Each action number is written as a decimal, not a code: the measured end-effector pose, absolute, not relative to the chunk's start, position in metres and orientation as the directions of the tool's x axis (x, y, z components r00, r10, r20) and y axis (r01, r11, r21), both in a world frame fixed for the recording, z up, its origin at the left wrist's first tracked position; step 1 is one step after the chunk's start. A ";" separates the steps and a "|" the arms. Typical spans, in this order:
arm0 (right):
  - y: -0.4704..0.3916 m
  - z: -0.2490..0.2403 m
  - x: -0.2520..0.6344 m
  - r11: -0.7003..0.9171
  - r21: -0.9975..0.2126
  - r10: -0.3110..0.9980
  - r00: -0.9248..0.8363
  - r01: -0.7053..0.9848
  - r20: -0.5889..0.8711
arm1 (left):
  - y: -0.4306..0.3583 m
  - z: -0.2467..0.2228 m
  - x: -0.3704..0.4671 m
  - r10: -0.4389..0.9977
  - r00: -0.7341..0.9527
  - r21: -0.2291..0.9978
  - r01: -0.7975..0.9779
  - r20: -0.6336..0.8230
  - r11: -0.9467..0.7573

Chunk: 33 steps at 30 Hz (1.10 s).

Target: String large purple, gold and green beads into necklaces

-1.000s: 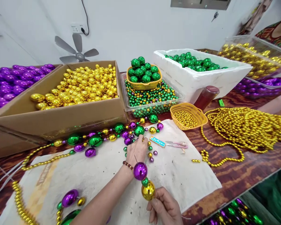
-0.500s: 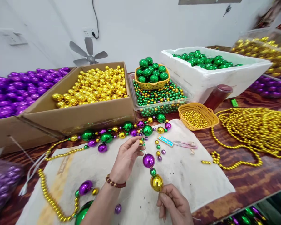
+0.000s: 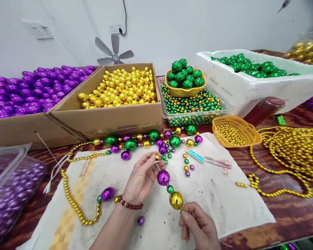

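My left hand (image 3: 141, 177) is closed in a pinch on a small gold bead (image 3: 157, 157), with white thread running down from the fingertips. On that thread hang a large purple bead (image 3: 163, 178), a small green bead (image 3: 170, 189) and a large gold bead (image 3: 176, 200). Just below the gold bead, my right hand (image 3: 199, 224) pinches the end of this bead strand. Several loose small green beads (image 3: 169, 156) lie beyond my left fingertips. Loose gold, green and purple beads (image 3: 187, 166) rest on the white cloth (image 3: 224, 205) to the right.
Boxes of purple beads (image 3: 28, 92) and gold beads (image 3: 122, 88) stand behind, beside a clear tub (image 3: 198, 113) and a white foam box (image 3: 224, 81). Scissors (image 3: 216, 161), a blue-labelled cutter (image 3: 195, 155), an orange basket (image 3: 237, 139) and gold bead chains (image 3: 294, 152) lie rightward.
The view has turned left, so the background sits farther right. Both hands keep their pinches, and have shifted left over the cloth. More loose green beads show past my left fingertips.
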State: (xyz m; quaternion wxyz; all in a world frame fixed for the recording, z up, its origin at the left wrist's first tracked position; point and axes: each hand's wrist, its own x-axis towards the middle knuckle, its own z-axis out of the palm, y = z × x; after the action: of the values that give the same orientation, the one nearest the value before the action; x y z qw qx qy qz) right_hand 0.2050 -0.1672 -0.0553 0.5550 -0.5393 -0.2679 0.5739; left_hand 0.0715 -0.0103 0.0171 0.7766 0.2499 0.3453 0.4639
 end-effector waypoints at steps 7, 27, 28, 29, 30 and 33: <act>-0.168 -0.058 0.202 -0.202 -0.882 0.911 0.250 -0.426 -0.329 | -0.013 0.014 0.074 0.908 0.291 0.704 -0.575 -0.302 0.418; -0.171 -0.056 0.207 -0.238 -0.910 0.902 0.270 -0.340 -0.337 | -0.013 0.004 0.082 0.937 0.239 0.802 -0.488 -0.256 0.344; -0.171 -0.056 0.207 -0.243 -0.911 0.903 0.265 -0.335 -0.338 | -0.012 0.003 0.082 0.942 0.234 0.815 -0.480 -0.239 0.326; -0.171 -0.056 0.207 -0.246 -0.911 0.904 0.261 -0.332 -0.339 | -0.012 0.003 0.082 0.946 0.233 0.824 -0.473 -0.224 0.312; -0.171 -0.056 0.207 -0.248 -0.910 0.903 0.260 -0.331 -0.341 | -0.012 0.003 0.082 0.948 0.235 0.831 -0.466 -0.215 0.304; -0.170 -0.054 0.206 -0.240 -0.905 0.900 0.269 -0.351 -0.343 | -0.013 0.003 0.082 0.946 0.244 0.837 -0.453 -0.213 0.306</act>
State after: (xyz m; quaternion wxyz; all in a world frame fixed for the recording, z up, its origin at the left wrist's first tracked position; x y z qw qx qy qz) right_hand 0.2060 -0.1700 -0.0539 0.5657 -0.5608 -0.2447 0.5528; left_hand 0.0822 -0.0129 0.0027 0.7164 0.3299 0.3737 0.4882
